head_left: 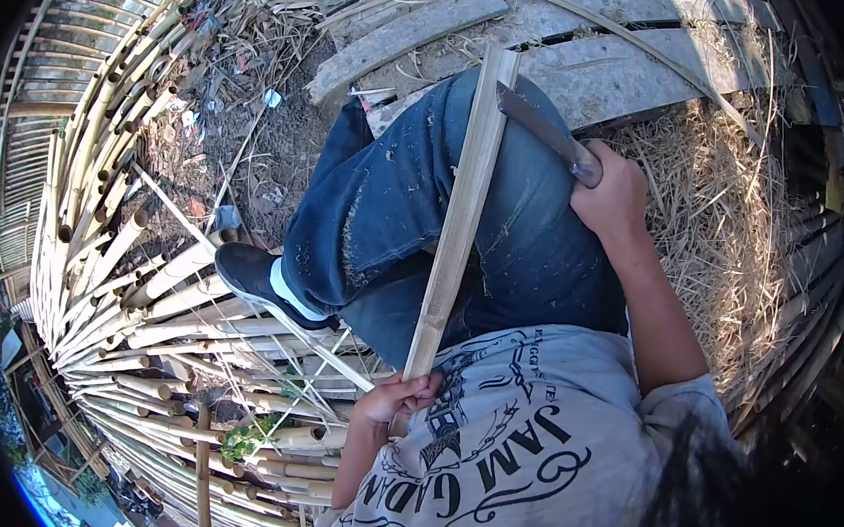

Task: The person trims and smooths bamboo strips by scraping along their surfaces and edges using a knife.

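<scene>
A long split bamboo strip (460, 212) lies across my thighs, its inner side facing up. Around its near end, close to my shirt, the fingers of my left hand (398, 399) are closed. My right hand (613, 194) grips the handle of a knife (548, 135) with a dark, broad blade. The blade points left over my raised knee, and its tip is right beside the strip's far part. Whether the tip touches the strip, I cannot tell.
Many cut bamboo poles (172, 344) are stacked at the left. Grey wooden planks (601, 80) lie beyond my knees. Dry shavings (716, 255) cover the ground at the right. A bamboo rack (76, 34) stands at the upper left. My shoe (264, 277) rests near the poles.
</scene>
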The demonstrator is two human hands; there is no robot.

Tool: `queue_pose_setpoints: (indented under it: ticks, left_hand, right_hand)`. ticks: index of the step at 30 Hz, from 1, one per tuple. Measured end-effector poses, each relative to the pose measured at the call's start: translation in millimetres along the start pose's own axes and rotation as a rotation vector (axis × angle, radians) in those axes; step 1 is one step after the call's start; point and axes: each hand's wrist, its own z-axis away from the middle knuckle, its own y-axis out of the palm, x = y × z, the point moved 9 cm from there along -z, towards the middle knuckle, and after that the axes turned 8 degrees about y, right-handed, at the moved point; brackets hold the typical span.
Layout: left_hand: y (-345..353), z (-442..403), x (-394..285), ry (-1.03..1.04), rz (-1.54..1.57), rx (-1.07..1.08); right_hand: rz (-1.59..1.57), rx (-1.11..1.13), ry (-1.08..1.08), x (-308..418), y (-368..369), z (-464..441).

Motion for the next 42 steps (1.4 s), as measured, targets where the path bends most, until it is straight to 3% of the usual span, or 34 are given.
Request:
queue_pose_setpoints:
  ticks: [5, 7, 11, 15, 21, 23, 24, 27, 32, 34, 39, 42]
  left_hand:
    - [2, -1, -10, 0.068, 0.078, 0.028]
    - [17, -12, -22, 0.007, 0.189, 0.156]
    - [43, -53, -41, -0.121, 0.248, 0.242]
    - [46, -66, -42, -0.089, 0.262, 0.274]
    - [36, -40, -32, -0.043, 0.028, 0.093]
    - [24, -31, -24, 0.067, -0.07, 0.017]
    - [18, -18, -21, -0.049, -0.152, -0.062]
    - [13, 0, -18, -0.042, -0.225, -0.034]
    - [0, 22, 2, -0.014, -0.258, -0.124]
    - [4, 35, 7, -0.149, -0.159, -0.188]
    - [-3, 55, 33, -0.117, -0.136, -0.238]
    - [-11, 74, 46, -0.066, -0.139, -0.389]
  right_hand:
    - [-0.03, -0.043, -0.126, 14, -6, 19]
    - [-0.166, -0.04, -0.272, 19, -10, 22]
    - [-0.096, 0.04, -0.402, 27, -15, 18]
    - [0.062, 0.048, -0.21, 10, -7, 8]
    - [0.087, 0.053, -0.151, 9, 3, 7]
    - [0.098, 0.029, -0.13, 8, 3, 8]
    - [0.104, 0.028, -0.147, 11, 2, 8]
    - [0.111, 0.046, -0.182, 18, 2, 14]
    - [0.151, 0.068, -0.202, 25, 1, 20]
    - [0.165, 0.066, -0.202, 26, 2, 20]
    - [0.139, 0.043, -0.243, 25, 3, 23]
    - [0.135, 0.052, -0.205, 24, 3, 25]
